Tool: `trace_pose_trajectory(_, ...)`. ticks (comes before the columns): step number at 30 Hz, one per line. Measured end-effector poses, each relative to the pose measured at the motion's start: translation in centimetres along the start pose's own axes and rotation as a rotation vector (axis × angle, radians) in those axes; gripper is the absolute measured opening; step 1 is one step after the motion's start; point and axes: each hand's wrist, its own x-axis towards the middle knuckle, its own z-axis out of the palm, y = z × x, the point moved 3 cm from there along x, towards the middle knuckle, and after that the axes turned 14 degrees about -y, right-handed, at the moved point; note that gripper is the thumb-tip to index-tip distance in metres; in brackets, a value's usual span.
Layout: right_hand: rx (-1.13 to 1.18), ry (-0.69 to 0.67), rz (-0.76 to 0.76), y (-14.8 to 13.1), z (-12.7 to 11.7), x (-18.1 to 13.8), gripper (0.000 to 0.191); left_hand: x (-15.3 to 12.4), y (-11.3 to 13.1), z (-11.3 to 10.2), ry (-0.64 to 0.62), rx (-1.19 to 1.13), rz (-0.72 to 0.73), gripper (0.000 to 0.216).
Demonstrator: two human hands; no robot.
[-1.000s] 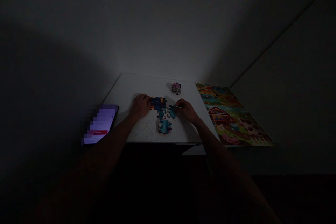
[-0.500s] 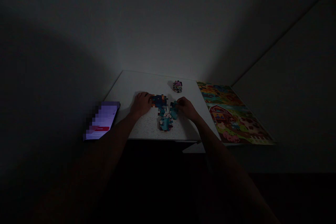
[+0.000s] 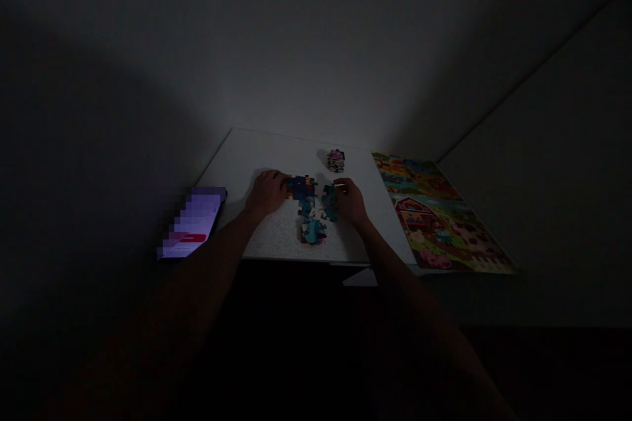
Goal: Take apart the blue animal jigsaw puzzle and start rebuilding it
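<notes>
A small cluster of joined puzzle pieces (image 3: 310, 209), dark blue at the top and teal below, lies on a white board (image 3: 247, 164) lit in a dark room. My left hand (image 3: 267, 193) rests on the board with curled fingers touching the cluster's upper left dark-blue piece (image 3: 301, 186). My right hand (image 3: 350, 200) is at the cluster's right side, fingers closed on a teal piece (image 3: 329, 200) pressed against the cluster. A short stack of loose pieces (image 3: 336, 160) stands behind, apart from both hands.
A colourful farm picture sheet (image 3: 434, 214) lies right of the board. A lit phone (image 3: 192, 222) sits at the board's left edge. A plain wall rises just behind. Everything below the board's front edge is dark.
My right hand has pushed the teal piece leftward and a little farther up against the cluster. My left hand stays on the upper left piece. The view has shifted slightly.
</notes>
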Motion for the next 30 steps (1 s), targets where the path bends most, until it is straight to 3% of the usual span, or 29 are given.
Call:
trace_pose_trajectory(2, 0.094, -0.019, 0.024, -0.2, -0.4, -0.6, 0.033, 0.0, 0.0, 0.0, 0.003, 0.014, -0.009, 0.034)
trace_pose_trajectory(5, 0.233, -0.189, 0.011, -1.1, -0.4, -2.3, 0.039, -0.1, 0.0, 0.0, 0.028, 0.055, -0.055, 0.038)
trace_pose_trajectory(7, 0.268, -0.320, -0.001, -1.7, 0.1, -3.9, 0.036, -0.1, 0.1, 0.1, 0.025, 0.076, -0.076, 0.041)
trace_pose_trajectory(10, 0.294, -0.397, -0.011, -2.2, 1.0, -5.9, 0.030, -0.1, 0.3, 0.2, -0.008, 0.083, -0.066, 0.041)
trace_pose_trajectory(17, 0.368, -0.399, -0.014, -2.2, 2.7, -6.7, 0.026, -0.2, 0.3, -0.1, -0.010, 0.071, -0.063, 0.036)
trace_pose_trajectory(30, 0.105, -0.341, -0.077, -2.3, 3.5, -6.8, 0.022, -0.1, 0.1, 0.0, -0.014, 0.052, -0.094, 0.035)
